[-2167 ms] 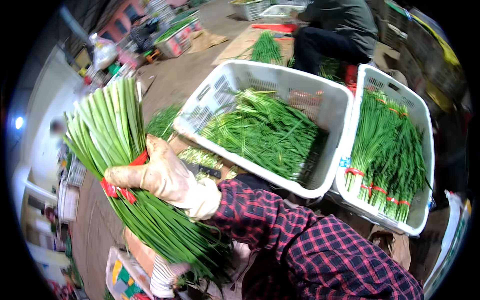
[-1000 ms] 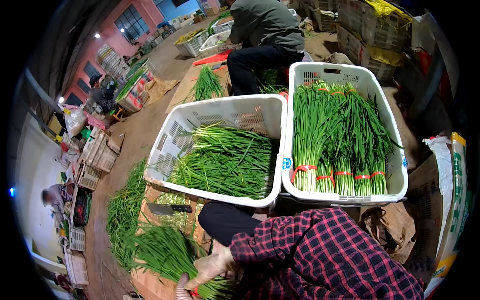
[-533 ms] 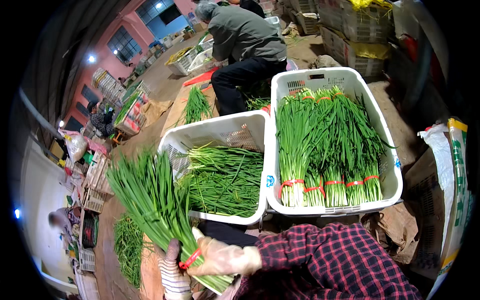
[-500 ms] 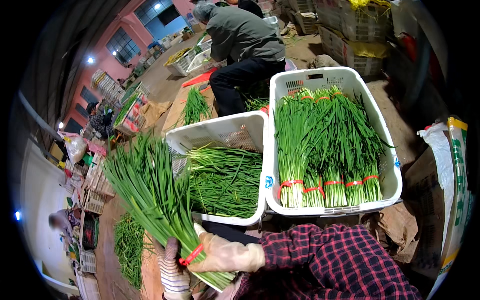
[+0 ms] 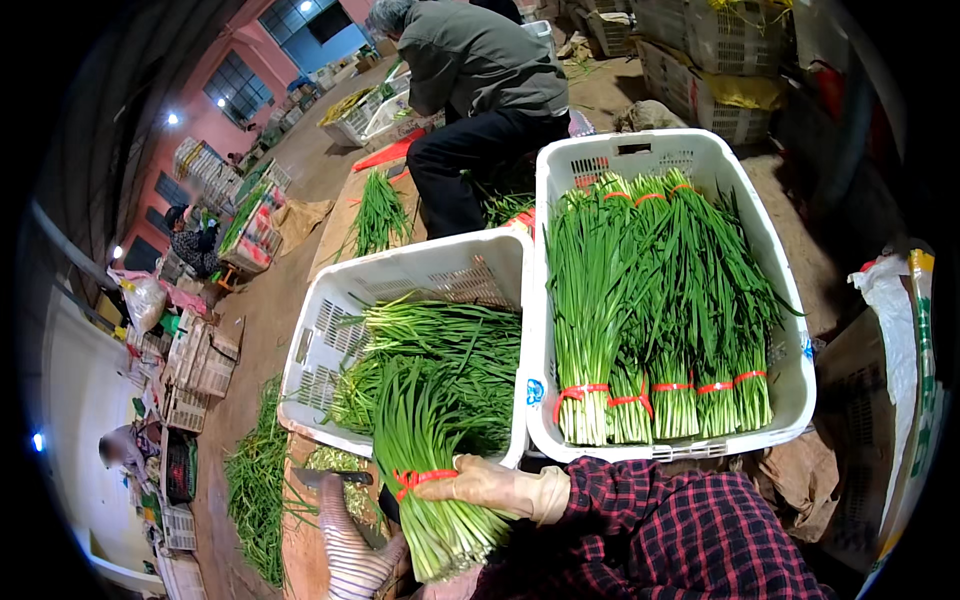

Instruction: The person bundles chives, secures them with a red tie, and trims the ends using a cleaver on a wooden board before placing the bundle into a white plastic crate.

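Bundle likely light, limp-leaved, easily bruised; best held at red band. Right hand closed around it there; left hand spread, just beside.

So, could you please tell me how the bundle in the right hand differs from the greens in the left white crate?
The held bundle has a red band around it; no band shows on the crate greens. The bundle is gripped by the right hand, stem ends toward the person; the crate greens lie mostly crosswise in the left white crate. Both have long green leaves and paler stems.
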Action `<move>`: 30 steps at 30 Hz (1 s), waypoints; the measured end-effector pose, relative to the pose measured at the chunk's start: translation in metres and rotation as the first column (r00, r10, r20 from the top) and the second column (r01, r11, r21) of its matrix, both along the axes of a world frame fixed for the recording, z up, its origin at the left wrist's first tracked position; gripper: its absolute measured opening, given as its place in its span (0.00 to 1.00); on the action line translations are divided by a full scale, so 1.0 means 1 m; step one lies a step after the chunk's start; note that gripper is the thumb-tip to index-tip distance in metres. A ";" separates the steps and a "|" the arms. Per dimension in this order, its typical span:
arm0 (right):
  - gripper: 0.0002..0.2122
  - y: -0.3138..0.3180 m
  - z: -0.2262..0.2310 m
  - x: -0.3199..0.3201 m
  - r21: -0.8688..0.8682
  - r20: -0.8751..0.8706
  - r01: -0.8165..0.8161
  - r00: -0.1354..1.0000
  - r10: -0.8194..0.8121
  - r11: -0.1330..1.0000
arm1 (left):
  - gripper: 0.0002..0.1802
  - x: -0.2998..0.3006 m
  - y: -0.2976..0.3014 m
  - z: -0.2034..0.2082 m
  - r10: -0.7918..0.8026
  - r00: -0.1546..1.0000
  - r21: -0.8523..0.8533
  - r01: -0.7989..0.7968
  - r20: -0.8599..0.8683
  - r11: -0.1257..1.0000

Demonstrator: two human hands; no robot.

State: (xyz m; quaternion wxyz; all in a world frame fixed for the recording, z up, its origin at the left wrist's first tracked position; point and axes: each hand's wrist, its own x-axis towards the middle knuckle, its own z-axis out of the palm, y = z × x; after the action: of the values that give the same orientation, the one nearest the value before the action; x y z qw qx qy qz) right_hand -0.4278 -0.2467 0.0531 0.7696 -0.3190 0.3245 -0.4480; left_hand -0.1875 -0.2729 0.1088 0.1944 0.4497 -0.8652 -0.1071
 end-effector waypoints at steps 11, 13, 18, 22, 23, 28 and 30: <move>0.29 -0.083 0.064 -0.101 -0.287 0.572 -0.221 0.741 0.352 0.932 | 0.42 -0.090 -0.098 0.078 -0.330 0.924 0.040 0.344 -0.194 0.938; 0.37 -0.088 0.089 -0.087 -0.434 0.472 0.204 0.881 0.029 0.877 | 0.42 -0.074 -0.123 0.098 -0.223 0.917 -0.115 0.195 -0.331 0.974; 0.62 -0.076 0.146 -0.076 -0.801 -0.443 0.076 0.592 -0.673 0.593 | 0.31 -0.162 -0.111 0.129 0.068 0.484 0.233 0.289 -0.872 0.929; 0.60 -0.094 0.132 -0.062 -0.883 -0.260 0.262 0.419 -0.870 0.390 | 0.23 -0.171 -0.121 0.134 0.071 0.396 0.310 0.579 -0.915 0.754; 0.57 -0.094 0.128 -0.075 -0.862 -0.236 0.284 0.509 -0.828 0.420 | 0.23 -0.187 -0.118 0.133 0.110 0.395 0.336 0.569 -0.912 0.750; 0.33 -0.056 0.123 -0.132 -0.654 0.061 0.469 0.815 -0.576 0.594 | 0.50 -0.233 -0.076 0.108 0.064 0.428 0.328 0.578 -0.901 0.748; 0.29 -0.026 0.127 -0.154 -0.606 -0.028 0.581 0.668 -0.744 0.544 | 0.59 -0.255 -0.061 0.078 0.075 0.460 0.399 0.664 -0.885 0.633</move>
State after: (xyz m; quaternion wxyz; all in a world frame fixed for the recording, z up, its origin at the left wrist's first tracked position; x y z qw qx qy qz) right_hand -0.5813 -0.2724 0.1801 0.3586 -0.4369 0.3842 -0.7300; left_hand -0.4424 -0.3343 0.1873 0.3730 0.1995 -0.6130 -0.6673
